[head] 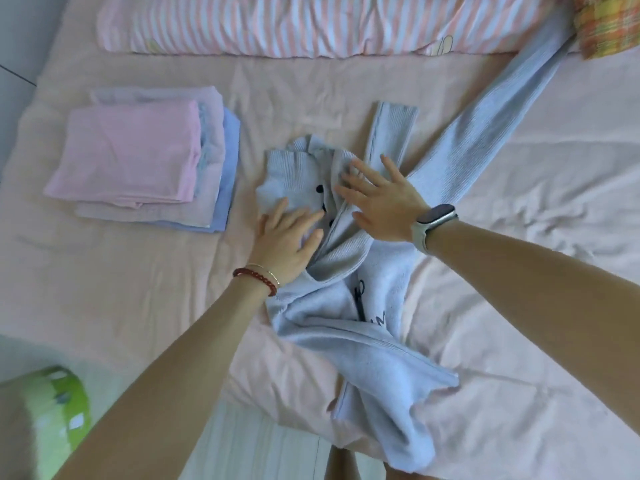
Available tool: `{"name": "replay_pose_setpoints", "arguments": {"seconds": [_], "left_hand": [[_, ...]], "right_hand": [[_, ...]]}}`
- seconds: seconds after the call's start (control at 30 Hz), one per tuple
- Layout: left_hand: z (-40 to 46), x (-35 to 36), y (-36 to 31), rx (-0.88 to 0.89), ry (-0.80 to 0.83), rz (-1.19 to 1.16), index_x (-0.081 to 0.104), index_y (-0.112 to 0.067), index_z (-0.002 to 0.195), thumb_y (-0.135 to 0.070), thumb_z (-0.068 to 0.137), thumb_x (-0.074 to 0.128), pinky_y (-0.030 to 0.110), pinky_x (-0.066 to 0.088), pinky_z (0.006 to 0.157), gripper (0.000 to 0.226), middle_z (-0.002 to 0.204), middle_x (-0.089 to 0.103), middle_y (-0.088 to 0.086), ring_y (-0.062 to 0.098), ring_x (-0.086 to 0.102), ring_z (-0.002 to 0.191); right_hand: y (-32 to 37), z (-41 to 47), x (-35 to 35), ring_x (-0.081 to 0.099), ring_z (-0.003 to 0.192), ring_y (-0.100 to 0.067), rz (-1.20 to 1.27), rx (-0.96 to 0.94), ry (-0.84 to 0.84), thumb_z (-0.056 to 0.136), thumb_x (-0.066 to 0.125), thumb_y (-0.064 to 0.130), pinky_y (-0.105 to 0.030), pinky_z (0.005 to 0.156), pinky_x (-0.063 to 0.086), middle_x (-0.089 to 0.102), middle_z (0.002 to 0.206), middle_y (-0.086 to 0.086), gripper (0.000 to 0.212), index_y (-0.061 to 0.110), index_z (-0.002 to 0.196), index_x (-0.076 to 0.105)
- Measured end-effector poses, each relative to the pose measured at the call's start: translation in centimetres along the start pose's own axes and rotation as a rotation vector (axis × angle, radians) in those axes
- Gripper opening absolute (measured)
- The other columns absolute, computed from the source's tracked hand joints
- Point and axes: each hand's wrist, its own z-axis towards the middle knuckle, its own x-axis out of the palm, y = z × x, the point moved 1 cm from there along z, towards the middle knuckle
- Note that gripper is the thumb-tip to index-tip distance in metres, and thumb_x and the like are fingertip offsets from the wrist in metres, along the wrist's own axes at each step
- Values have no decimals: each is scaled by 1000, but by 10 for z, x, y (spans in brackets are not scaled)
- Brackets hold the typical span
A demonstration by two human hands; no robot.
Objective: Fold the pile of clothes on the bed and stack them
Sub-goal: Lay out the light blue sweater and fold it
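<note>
A pale blue knit cardigan (446, 157) with dark buttons lies crumpled in the middle of the pink bed sheet (138, 289). One long sleeve stretches up to the right, and a shorter part points straight up. My left hand (285, 242) presses flat on the buttoned front with fingers spread. My right hand (377, 199), a watch on its wrist, rests flat on the cardigan just right of the buttons. A lighter blue garment (374, 368) with dark lettering lies under and below the cardigan, hanging toward the bed's near edge. A folded stack (135, 157), pink on top, sits at the left.
A pink-and-white striped quilt (311, 26) runs along the far side of the bed. A yellow-orange checked cloth (609, 22) shows at the top right corner. A green package (52, 410) lies on the floor at the lower left. The bed's edge runs along the left and bottom.
</note>
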Motion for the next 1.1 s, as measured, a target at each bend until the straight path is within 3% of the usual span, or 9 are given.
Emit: {"name": "replay_pose_setpoints", "arguments": {"seconds": [0.2,0.3,0.37,0.43,0.5,0.57,0.63,0.77,1.1], "left_hand": [[-43,30,24,41,-121,186,57,-12,47,-40,83,32,33,45,83,52,46,56,4,26,63,64],[-52,15,37,-245,-138,89,64,-8,67,-36,87,49,30,45,58,38,64,65,11,34,64,68],[-37,5,38,-394,-211,41,61,-6,99,-39,86,57,38,46,68,35,99,63,14,36,59,93],[-15,0,38,-407,-174,72,44,-9,128,-50,80,62,42,43,82,66,125,46,14,34,46,113],[4,3,36,-383,-59,128,22,-17,143,-58,77,61,42,35,97,87,140,31,11,32,36,124],[15,12,37,-363,0,152,28,-17,141,-49,86,55,37,35,95,69,138,40,10,31,42,121],[15,9,38,-417,-182,-43,53,-6,122,-29,94,48,32,37,84,36,117,59,15,32,53,106],[-19,-10,35,-521,-408,-605,61,2,95,-14,95,46,25,33,70,21,90,58,18,27,54,86],[-163,-58,9,-167,-385,-913,56,-12,75,4,92,43,5,37,59,27,70,52,-2,8,44,66]], "right_hand": [[17,-49,-8,58,77,-22,-176,-302,253,98,27,35,-43,109,25,67,76,2,47,19,75,64],[33,-81,-11,49,64,-24,185,-322,311,97,28,32,-26,58,38,60,72,-5,43,12,79,61],[25,-68,-9,57,66,-26,289,-230,-62,91,34,27,-25,48,42,60,72,-4,37,11,85,66],[6,-32,-10,62,92,-30,380,40,-392,86,42,26,-35,59,54,64,100,-12,37,5,109,64],[-8,6,-15,41,127,-31,510,254,-258,92,49,28,-43,97,44,43,138,-17,57,1,139,34],[-16,30,-16,35,130,-33,617,391,-1,95,46,35,-41,106,28,37,142,-20,67,3,145,17],[-18,34,-13,52,105,-33,672,437,110,96,42,37,-38,92,39,54,122,-22,47,2,128,40],[-4,-13,-13,54,70,-32,783,438,-79,93,48,34,-35,60,38,56,79,-12,27,8,93,43],[75,-238,-56,59,77,-29,989,747,-598,89,55,35,-38,68,43,64,77,-7,26,12,102,56]]}}
